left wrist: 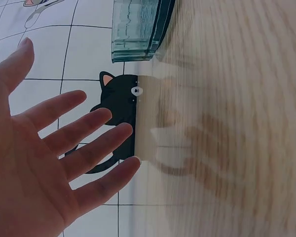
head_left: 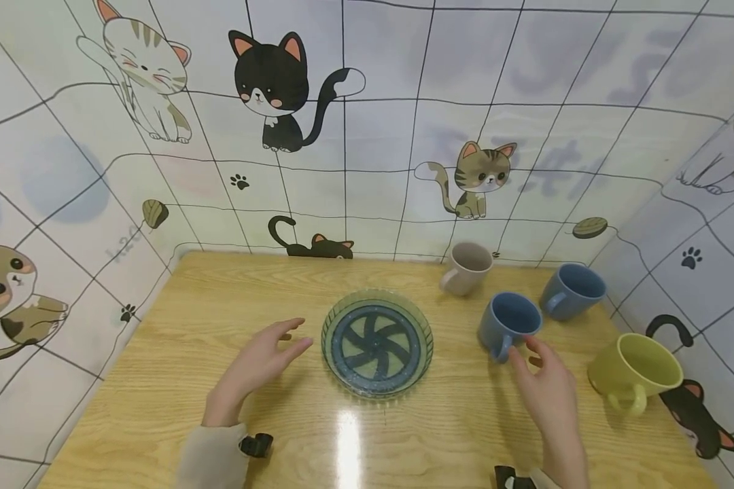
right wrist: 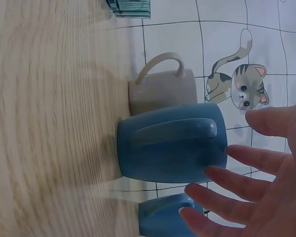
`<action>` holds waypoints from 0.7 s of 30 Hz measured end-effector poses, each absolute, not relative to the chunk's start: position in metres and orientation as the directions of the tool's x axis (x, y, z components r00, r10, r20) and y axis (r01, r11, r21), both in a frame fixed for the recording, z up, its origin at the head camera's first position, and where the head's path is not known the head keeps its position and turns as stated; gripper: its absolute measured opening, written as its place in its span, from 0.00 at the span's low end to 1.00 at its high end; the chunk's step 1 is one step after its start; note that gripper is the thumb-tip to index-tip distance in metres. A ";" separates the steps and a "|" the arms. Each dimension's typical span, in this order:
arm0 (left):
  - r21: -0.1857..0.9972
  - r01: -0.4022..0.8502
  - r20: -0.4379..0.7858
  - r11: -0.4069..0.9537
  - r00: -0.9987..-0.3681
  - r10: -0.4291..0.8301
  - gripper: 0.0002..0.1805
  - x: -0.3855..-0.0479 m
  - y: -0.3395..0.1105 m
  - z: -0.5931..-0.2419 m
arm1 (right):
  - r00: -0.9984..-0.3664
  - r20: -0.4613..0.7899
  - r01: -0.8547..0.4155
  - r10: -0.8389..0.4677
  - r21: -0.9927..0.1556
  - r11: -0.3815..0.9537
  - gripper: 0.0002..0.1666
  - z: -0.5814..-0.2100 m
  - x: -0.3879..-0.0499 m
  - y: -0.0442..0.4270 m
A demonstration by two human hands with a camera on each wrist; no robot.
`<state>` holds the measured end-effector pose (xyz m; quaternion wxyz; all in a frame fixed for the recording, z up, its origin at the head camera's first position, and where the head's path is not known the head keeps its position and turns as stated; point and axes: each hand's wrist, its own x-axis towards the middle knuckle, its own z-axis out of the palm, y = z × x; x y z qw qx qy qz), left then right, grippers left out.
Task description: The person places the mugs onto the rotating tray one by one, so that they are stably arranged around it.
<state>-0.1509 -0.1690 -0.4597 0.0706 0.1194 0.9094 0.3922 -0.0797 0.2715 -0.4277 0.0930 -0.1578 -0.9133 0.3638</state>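
Observation:
A greenish glass dish with a dark blue pinwheel pattern sits mid-table. To its left my left hand hovers, fingers apart and nothing in them; the left wrist view shows that palm with spread fingers and the dish's side beyond. My right hand is at the near blue mug, its fingertips close to the rim and handle. In the right wrist view the fingers are stretched toward this upright mug; whether they touch it I cannot tell.
Behind the near mug stand a pale pinkish-grey mug and a second blue mug. A yellow-green mug is at the table's right side. Cat-patterned white sheeting rises along the back and both sides of the wooden table.

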 end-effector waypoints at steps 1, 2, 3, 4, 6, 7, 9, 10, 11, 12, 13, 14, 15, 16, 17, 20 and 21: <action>0.740 0.154 -0.047 0.655 -0.959 0.278 0.39 -0.152 -0.167 -0.460 | -0.929 0.054 0.226 0.365 -0.698 0.679 0.32 -0.428 -0.080 0.271; 0.744 0.151 -0.055 0.650 -0.957 0.286 0.39 -0.153 -0.165 -0.461 | -0.925 0.058 0.229 0.374 -0.702 0.674 0.31 -0.428 -0.081 0.270; 0.746 0.151 -0.062 0.648 -0.954 0.293 0.39 -0.154 -0.163 -0.461 | -0.922 0.065 0.229 0.383 -0.704 0.672 0.30 -0.428 -0.082 0.270; 0.748 0.149 -0.069 0.647 -0.952 0.299 0.39 -0.155 -0.161 -0.461 | -0.917 0.072 0.230 0.391 -0.706 0.670 0.29 -0.429 -0.082 0.270; 0.751 0.149 -0.079 0.643 -0.947 0.312 0.40 -0.157 -0.157 -0.462 | -0.907 0.086 0.235 0.412 -0.709 0.665 0.26 -0.430 -0.084 0.270; 0.753 0.147 -0.084 0.642 -0.946 0.315 0.40 -0.158 -0.155 -0.462 | -0.901 0.097 0.235 0.422 -0.709 0.665 0.25 -0.431 -0.084 0.270; 0.758 0.144 -0.087 0.636 -0.944 0.318 0.40 -0.161 -0.151 -0.463 | -0.889 0.110 0.242 0.444 -0.710 0.662 0.24 -0.433 -0.086 0.270; 0.763 0.145 -0.086 0.630 -0.943 0.322 0.39 -0.162 -0.149 -0.463 | -0.883 0.115 0.246 0.455 -0.713 0.657 0.23 -0.434 -0.087 0.271; 0.768 0.140 -0.090 0.624 -0.942 0.323 0.39 -0.163 -0.147 -0.463 | -0.877 0.119 0.249 0.466 -0.716 0.652 0.23 -0.435 -0.088 0.271; 0.776 0.135 -0.094 0.616 -0.941 0.326 0.38 -0.163 -0.146 -0.463 | -0.872 0.122 0.252 0.474 -0.718 0.649 0.23 -0.436 -0.089 0.271; 0.782 0.133 -0.096 0.609 -0.939 0.329 0.37 -0.164 -0.144 -0.464 | -0.869 0.124 0.255 0.480 -0.718 0.647 0.24 -0.437 -0.090 0.272; 0.789 0.132 -0.097 0.601 -0.938 0.333 0.37 -0.165 -0.143 -0.465 | -0.866 0.123 0.257 0.484 -0.720 0.644 0.24 -0.438 -0.091 0.272; 0.793 0.134 -0.095 0.594 -0.937 0.337 0.36 -0.166 -0.142 -0.466 | -0.866 0.122 0.257 0.485 -0.723 0.641 0.24 -0.439 -0.092 0.272; 0.799 0.133 -0.095 0.587 -0.935 0.342 0.36 -0.167 -0.140 -0.466 | -0.866 0.122 0.257 0.485 -0.724 0.641 0.24 -0.439 -0.093 0.273; 0.802 0.127 -0.099 0.583 -0.935 0.341 0.35 -0.168 -0.139 -0.467 | -0.867 0.120 0.257 0.483 -0.724 0.641 0.24 -0.440 -0.093 0.273; 0.813 0.112 -0.111 0.572 -0.934 0.340 0.34 -0.170 -0.136 -0.469 | -0.871 0.116 0.254 0.478 -0.726 0.639 0.24 -0.441 -0.094 0.274; 0.818 0.102 -0.118 0.567 -0.933 0.339 0.34 -0.171 -0.135 -0.469 | -0.872 0.114 0.255 0.477 -0.726 0.638 0.23 -0.441 -0.094 0.274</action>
